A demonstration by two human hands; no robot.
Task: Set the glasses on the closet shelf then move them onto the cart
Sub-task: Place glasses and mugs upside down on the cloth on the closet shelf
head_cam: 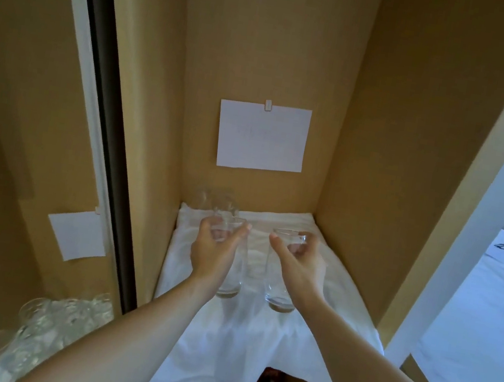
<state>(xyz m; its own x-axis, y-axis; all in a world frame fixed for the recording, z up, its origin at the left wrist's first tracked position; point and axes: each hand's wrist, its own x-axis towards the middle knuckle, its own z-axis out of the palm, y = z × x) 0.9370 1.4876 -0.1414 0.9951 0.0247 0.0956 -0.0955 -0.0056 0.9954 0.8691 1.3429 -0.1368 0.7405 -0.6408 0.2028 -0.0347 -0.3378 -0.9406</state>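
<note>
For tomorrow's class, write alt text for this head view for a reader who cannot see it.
Two hands each grip a tall clear glass over a closet shelf draped in white cloth: left hand, right hand. More glasses stand at the back left corner, under a blank paper on the wall.

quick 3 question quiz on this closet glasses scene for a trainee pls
1. True or false: each hand grips a tall clear glass near its rim.
2. What covers the closet shelf? A) white cloth B) newspaper C) bare wood
3. Where do other glasses already stand on the shelf?

Key:
1. True: left hand grips the left glass, right hand the right glass.
2. A, the white cloth.
3. Back left corner, the rear glasses.
</note>
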